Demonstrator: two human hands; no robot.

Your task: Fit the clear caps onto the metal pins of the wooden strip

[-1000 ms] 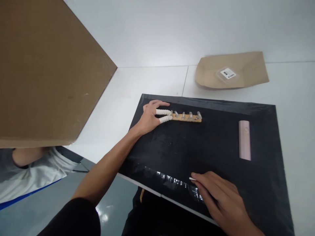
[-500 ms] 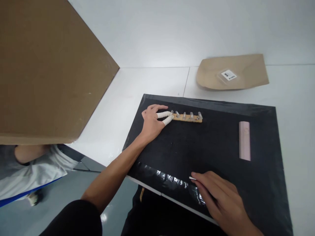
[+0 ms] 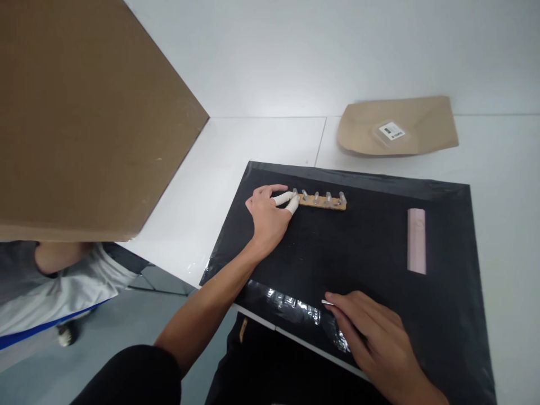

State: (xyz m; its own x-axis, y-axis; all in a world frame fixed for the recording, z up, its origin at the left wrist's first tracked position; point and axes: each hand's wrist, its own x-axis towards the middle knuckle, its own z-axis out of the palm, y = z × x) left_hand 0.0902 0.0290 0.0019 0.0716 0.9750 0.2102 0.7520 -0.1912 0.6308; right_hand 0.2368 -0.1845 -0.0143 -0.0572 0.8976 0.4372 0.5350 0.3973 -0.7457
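Note:
My left hand (image 3: 270,216) has white finger covers on the thumb and index finger. These two pinch the left end of a narrow tan strip (image 3: 321,202) lying on a black mat (image 3: 354,242). Along the strip stand several small clear tabs (image 3: 316,197), some tilted; the leftmost is close to my fingertips. Near the mat's front edge, my right hand (image 3: 382,337) is closed around a slim object with a silvery metal tip (image 3: 327,302) poking out between thumb and index finger. Its remaining length is hidden in my palm.
A pale pink case (image 3: 417,242) lies on the mat's right side. Behind the mat is a brown paper sheet (image 3: 428,126) with a small clear labelled box (image 3: 391,132). A large brown board (image 3: 93,124) rises at left, with part of another person (image 3: 76,275) below it.
My left wrist and forearm have shifted slightly right, with the fingertips still at the strip's left end. My right hand keeps its grip, nearly in place. The view has shifted a little.

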